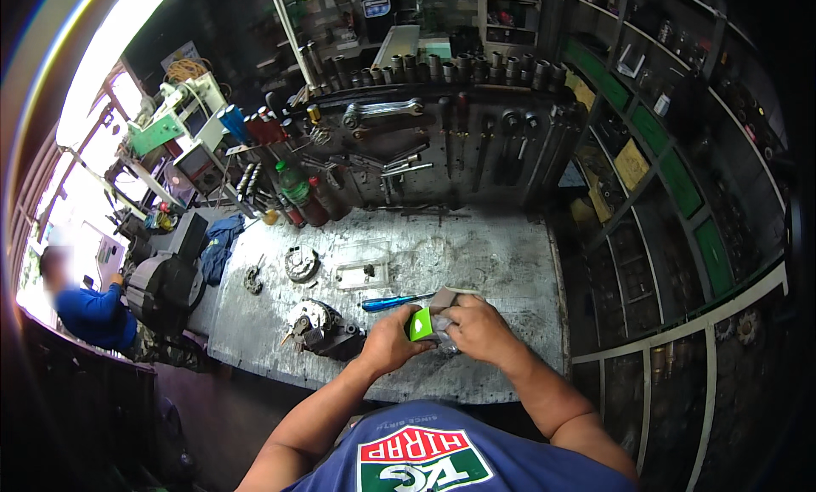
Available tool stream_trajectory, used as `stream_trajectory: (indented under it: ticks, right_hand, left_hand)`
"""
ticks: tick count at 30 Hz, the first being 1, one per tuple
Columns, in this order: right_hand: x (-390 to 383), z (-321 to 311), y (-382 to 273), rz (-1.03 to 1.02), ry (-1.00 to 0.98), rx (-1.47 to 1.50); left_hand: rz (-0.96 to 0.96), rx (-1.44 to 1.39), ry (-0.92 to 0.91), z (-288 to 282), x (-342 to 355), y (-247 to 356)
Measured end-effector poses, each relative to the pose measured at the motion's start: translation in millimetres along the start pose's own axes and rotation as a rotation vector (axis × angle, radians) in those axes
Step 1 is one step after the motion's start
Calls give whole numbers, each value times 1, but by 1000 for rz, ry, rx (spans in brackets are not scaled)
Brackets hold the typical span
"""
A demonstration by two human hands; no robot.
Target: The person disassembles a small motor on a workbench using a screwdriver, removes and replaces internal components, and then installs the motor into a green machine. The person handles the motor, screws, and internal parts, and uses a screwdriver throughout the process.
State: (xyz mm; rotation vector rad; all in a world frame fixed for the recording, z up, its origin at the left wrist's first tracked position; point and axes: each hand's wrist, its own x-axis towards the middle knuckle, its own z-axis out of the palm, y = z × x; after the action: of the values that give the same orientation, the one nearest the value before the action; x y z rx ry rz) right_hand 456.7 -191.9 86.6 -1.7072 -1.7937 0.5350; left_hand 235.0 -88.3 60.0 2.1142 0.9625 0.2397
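My left hand point(389, 342) is closed round a small bright green box point(420, 324) over the bench's front half. My right hand point(481, 329) grips crumpled grey plastic wrapping point(444, 324) at the box's open end, beside a brownish flap. A blue-handled screwdriver point(381, 304) lies just behind my hands. Left of them sits a dismantled metal assembly point(316, 324) with dark parts attached. Farther back are a round metal housing point(302, 263), a smaller metal piece point(253, 279) and a clear plastic piece point(348, 279) with a small dark part on it.
The metal workbench point(493, 245) backs onto a tool board point(399, 143) with wrenches, sockets and bottles. Dark shelving point(714, 254) lines the right. At the far left, a person in blue point(93, 313) works at a dark machine point(157, 292), near a blue cloth point(221, 245).
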Motion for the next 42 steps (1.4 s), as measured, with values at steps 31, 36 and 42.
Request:
stream_trajectory:
  ticks: [31,36,42]
  right_hand:
    - [170,-24,279,163,349,-345]
    - [167,-28,270,105,237,-487]
    - [172,-23,255,75,402,-409]
  left_hand:
    - [-38,-79,240,-52,-118,-68]
    - [89,-83,447,-60,-131,-80]
    - [16,240,602,-77,-104,-115]
